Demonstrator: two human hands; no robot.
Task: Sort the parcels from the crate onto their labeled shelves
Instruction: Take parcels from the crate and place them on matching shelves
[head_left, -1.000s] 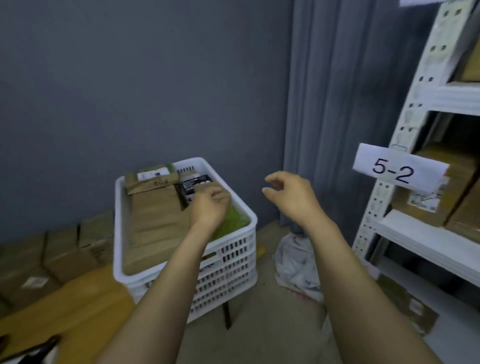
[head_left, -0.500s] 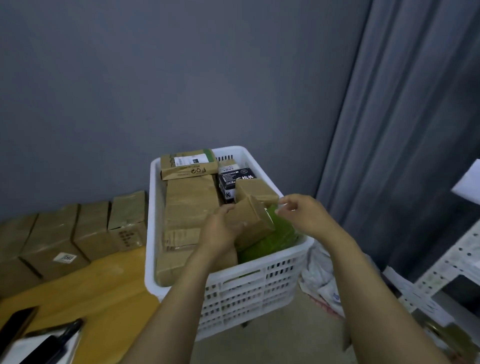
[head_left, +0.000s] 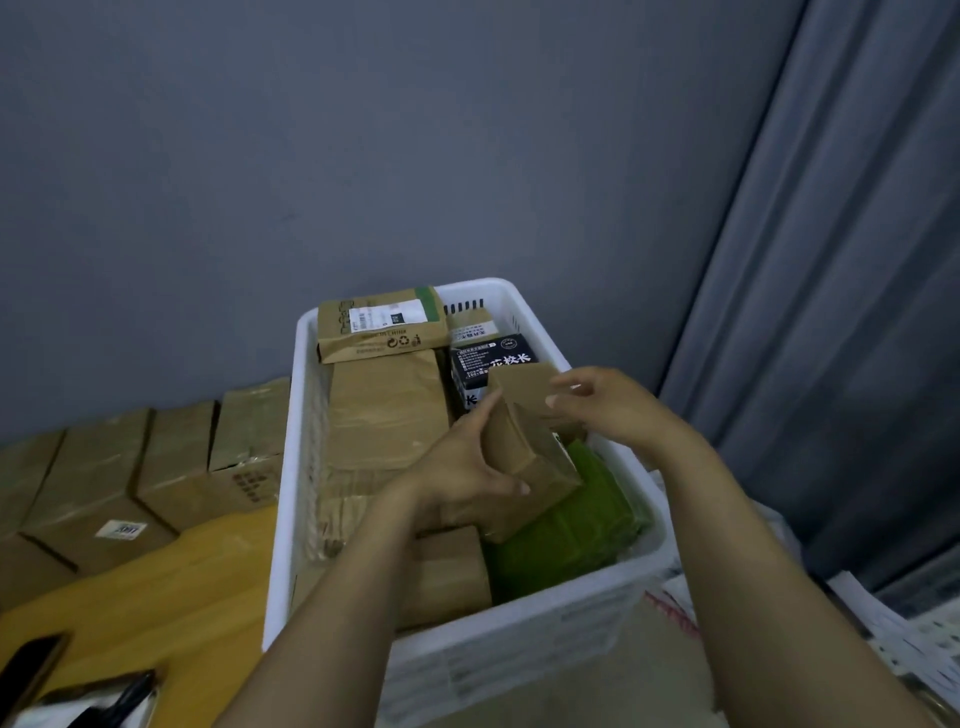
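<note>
Parcel, a small box of plain brown cardboard, sat tilted at centre frame, just above the green packet in the white crate. My left hand gripped it, thumb on its near face. My right hand touched its top edge; I couldn't tell whether it was pinching.

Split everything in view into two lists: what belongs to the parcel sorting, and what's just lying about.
Job: white crate; small brown box, gripped by the left hand, right hand at its top; labelled parcel, black box, green packet and long brown parcel in the crate.
Lying about: cardboard boxes, yellow table, phone, grey curtain.
</note>
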